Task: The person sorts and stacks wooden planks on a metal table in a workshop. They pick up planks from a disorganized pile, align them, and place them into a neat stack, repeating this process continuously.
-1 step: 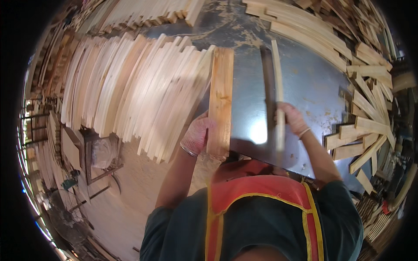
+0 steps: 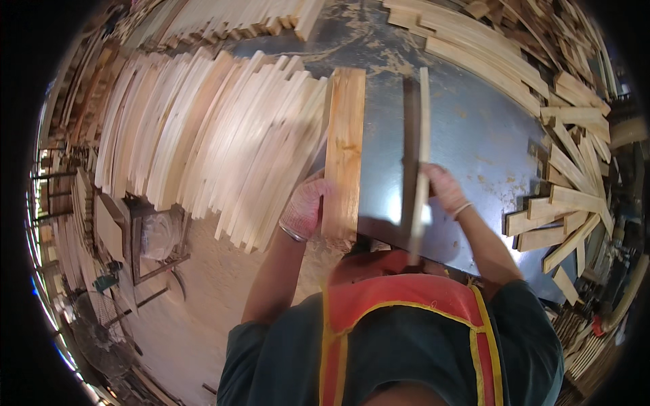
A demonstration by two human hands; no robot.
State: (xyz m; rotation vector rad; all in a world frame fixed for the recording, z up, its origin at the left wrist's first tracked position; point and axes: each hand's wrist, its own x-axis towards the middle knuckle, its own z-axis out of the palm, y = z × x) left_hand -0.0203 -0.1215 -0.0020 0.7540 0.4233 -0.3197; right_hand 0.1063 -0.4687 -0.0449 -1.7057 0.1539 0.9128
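A wide yellow-brown wooden board (image 2: 347, 152) with a knot on its face extends away from me. My left hand (image 2: 305, 206), in a pale, pinkish-stained knit glove, is closed on the board's left edge near its close end. To the right, my right hand (image 2: 445, 189), gloved alike, grips a thin pale wooden strip (image 2: 424, 122), seen narrow side up. The strip runs roughly parallel to the board, with a gap between them. A dark shadow or reflection lies just left of the strip. Motion smears the strip's near end.
Both pieces are over a shiny dark metal table (image 2: 467, 149). Left of the board lies a broad row of pale strips (image 2: 223, 135). Loose offcuts (image 2: 562, 203) pile at the right, and longer boards (image 2: 481, 64) lie far right. A caged fan (image 2: 101, 331) stands lower left.
My right hand and the thin strip have shifted a little left, toward the board, and the strip's near end has swung left. My left hand and the wide board have barely moved.
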